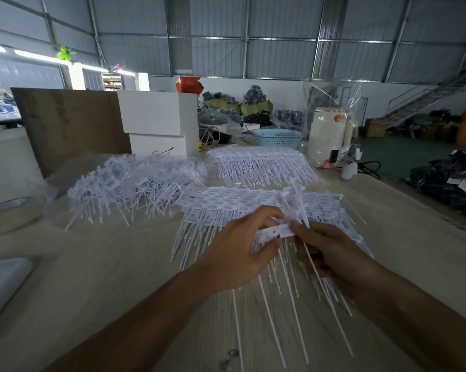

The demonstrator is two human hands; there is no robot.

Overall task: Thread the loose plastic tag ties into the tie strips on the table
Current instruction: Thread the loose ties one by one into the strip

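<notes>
My left hand (240,245) grips a white tie strip (273,233) by its left end, and long thin tails hang down from it toward me. My right hand (331,253) pinches the strip's right end together with a loose tag tie (293,202) that sticks up above the strip. Under both hands lies a flat stack of joined tie strips (240,202). A second flat stack (258,162) lies farther back. A tangled heap of loose tag ties (135,183) sits to the left.
A roll of tape (9,214) sits at the left edge. White boxes (156,122) and a brown board (70,124) stand behind the heap. A blue basket (277,136) and a white appliance in a plastic bag (331,130) stand at the back right.
</notes>
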